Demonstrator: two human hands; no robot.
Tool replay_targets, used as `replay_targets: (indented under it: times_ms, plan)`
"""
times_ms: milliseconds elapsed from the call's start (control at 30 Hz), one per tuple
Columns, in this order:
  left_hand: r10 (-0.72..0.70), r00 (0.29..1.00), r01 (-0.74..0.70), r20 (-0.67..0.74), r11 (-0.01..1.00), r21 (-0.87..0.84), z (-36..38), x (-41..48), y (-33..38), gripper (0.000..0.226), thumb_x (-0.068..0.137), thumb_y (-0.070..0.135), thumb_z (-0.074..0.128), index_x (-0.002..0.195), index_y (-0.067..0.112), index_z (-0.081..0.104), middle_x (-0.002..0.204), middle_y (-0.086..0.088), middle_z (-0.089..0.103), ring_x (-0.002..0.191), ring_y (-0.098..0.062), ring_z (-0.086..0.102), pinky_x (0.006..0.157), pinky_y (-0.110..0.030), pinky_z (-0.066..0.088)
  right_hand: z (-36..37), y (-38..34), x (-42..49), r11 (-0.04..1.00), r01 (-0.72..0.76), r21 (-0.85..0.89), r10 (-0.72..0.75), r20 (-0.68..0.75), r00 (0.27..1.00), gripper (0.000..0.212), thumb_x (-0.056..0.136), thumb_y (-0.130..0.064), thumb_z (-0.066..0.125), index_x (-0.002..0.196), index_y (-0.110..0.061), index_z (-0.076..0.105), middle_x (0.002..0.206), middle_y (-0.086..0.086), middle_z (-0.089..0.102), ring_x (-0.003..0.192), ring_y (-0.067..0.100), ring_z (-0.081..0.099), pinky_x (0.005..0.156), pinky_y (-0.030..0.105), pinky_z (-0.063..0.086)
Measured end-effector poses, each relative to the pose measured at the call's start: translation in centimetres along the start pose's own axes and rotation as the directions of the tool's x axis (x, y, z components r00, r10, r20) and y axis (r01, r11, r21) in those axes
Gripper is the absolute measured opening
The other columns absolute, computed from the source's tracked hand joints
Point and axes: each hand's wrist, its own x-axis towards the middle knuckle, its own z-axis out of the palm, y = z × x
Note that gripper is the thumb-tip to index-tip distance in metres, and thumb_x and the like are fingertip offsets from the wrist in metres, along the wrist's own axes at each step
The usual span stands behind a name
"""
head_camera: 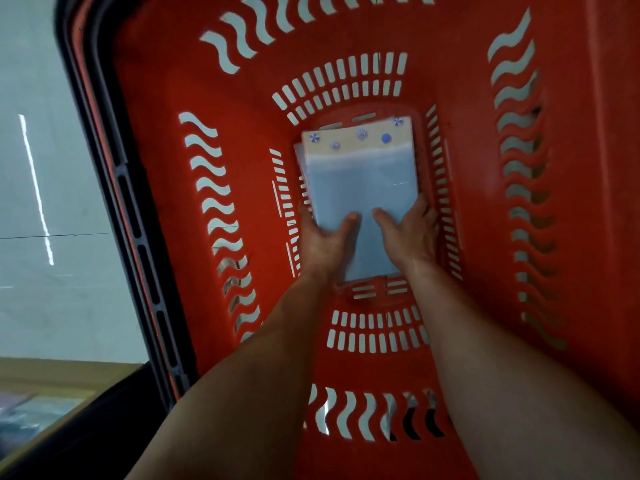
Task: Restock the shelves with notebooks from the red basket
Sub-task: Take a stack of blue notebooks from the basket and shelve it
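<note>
I look straight down into a deep red basket [173,161] with wavy slots in its walls. At its bottom lies a small stack of notebooks [360,174] in clear plastic wrap, pale blue with a beige strip and blue swirl marks at the far end. My left hand [323,242] grips the stack's near left edge, thumb on top. Gripping the near right edge in the same way is my right hand [410,233]. Both forearms reach down into the basket. How many notebooks are in the stack is hard to tell.
A black rim and handle [131,216] run along the basket's left side. Beyond it is a pale tiled floor [41,168]. At the lower left corner a shelf edge with wrapped goods [31,414] shows, blurred.
</note>
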Motion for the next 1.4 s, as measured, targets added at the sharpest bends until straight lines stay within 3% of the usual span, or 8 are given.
replay_targets:
  times_ms: [200,367,467,567,733,967,1167,1400]
  plan:
    - [0.029,0.999,-0.03,0.039,0.999,0.036,-0.6,-0.2,1.1,0.068,0.093,0.025,0.07,0.149,0.027,0.032,0.125,0.005,0.056,0.1,-0.009,0.06,0.052,-0.009,0.05,-0.3,0.2,0.0,1.0,0.009,0.027,-0.009,0.025,1.0,0.089,0.085,-0.06,0.063,0.146,-0.005,0.031,0.143,0.026,0.045,0.132,0.042,0.043,0.111,0.045,0.033]
    - [0.091,0.996,-0.092,0.025,0.992,0.084,-2.5,-2.0,3.7,0.066,0.087,0.031,0.077,0.142,0.032,0.04,0.119,0.009,0.06,0.109,-0.017,0.062,0.08,-0.038,0.06,-1.1,-1.1,-2.2,0.975,-0.069,0.213,0.045,0.113,0.993,0.091,0.082,-0.075,0.057,0.147,-0.015,0.034,0.147,0.02,0.047,0.135,0.036,0.047,0.115,0.043,0.032]
    - [0.117,0.992,-0.122,0.046,0.986,0.111,-4.1,-3.6,5.6,0.067,0.086,0.033,0.077,0.142,0.035,0.039,0.11,0.019,0.056,0.1,-0.007,0.06,0.073,-0.031,0.059,-2.0,-2.2,-4.1,0.94,-0.087,0.329,0.048,0.124,0.991,0.104,0.065,-0.092,0.05,0.141,-0.022,0.04,0.146,0.014,0.05,0.134,0.031,0.048,0.116,0.044,0.031]
    - [0.118,0.993,-0.121,0.031,0.986,0.117,-6.3,-6.1,7.4,0.068,0.083,0.036,0.079,0.141,0.034,0.043,0.118,0.011,0.063,0.106,-0.014,0.065,0.084,-0.044,0.061,-4.0,-3.5,-7.0,0.928,-0.099,0.359,0.041,0.168,0.985,0.074,0.085,-0.066,0.062,0.138,-0.02,0.039,0.141,0.01,0.053,0.13,0.029,0.05,0.108,0.03,0.032]
    - [0.109,0.992,-0.116,0.068,0.986,0.121,-10.6,-11.6,11.5,0.058,0.085,0.037,0.077,0.134,0.038,0.044,0.118,0.012,0.061,0.107,-0.016,0.066,0.079,-0.046,0.063,-7.6,-6.4,-13.5,0.906,-0.064,0.419,0.008,0.133,0.991,0.078,0.083,-0.053,0.074,0.141,-0.017,0.035,0.135,0.006,0.056,0.125,0.023,0.054,0.099,0.02,0.033]
    - [0.159,0.955,-0.218,0.251,0.949,0.228,-19.6,-18.8,19.0,0.063,0.084,0.043,0.077,0.138,0.038,0.045,0.118,0.008,0.067,0.099,-0.014,0.071,0.079,-0.04,0.063,-13.8,-11.6,-26.3,0.88,-0.074,0.47,0.058,0.049,0.997,0.095,0.065,-0.062,0.083,0.137,-0.018,0.04,0.127,0.001,0.063,0.11,0.019,0.063,0.095,0.032,0.05]
    - [0.262,0.841,-0.457,0.474,0.813,0.362,-26.6,-24.9,26.8,0.065,0.085,0.05,0.075,0.141,0.042,0.044,0.119,0.014,0.067,0.099,-0.008,0.068,0.083,-0.029,0.056,-18.3,-16.4,-39.6,0.826,-0.073,0.558,0.183,-0.144,0.973,0.072,0.068,-0.069,0.072,0.118,-0.018,0.067,0.112,-0.005,0.073,0.101,0.013,0.069,0.088,0.03,0.055]
    - [0.272,0.658,-0.63,0.703,0.71,0.315,-31.1,-34.6,34.2,0.067,0.086,0.038,0.077,0.143,0.034,0.042,0.111,0.029,0.061,0.091,0.016,0.058,0.072,-0.005,0.045,-24.0,-19.7,-54.0,0.771,-0.076,0.633,0.345,-0.314,0.885,0.048,0.094,-0.05,0.061,0.126,-0.014,0.06,0.115,-0.001,0.069,0.094,0.014,0.063,0.077,0.024,0.043]
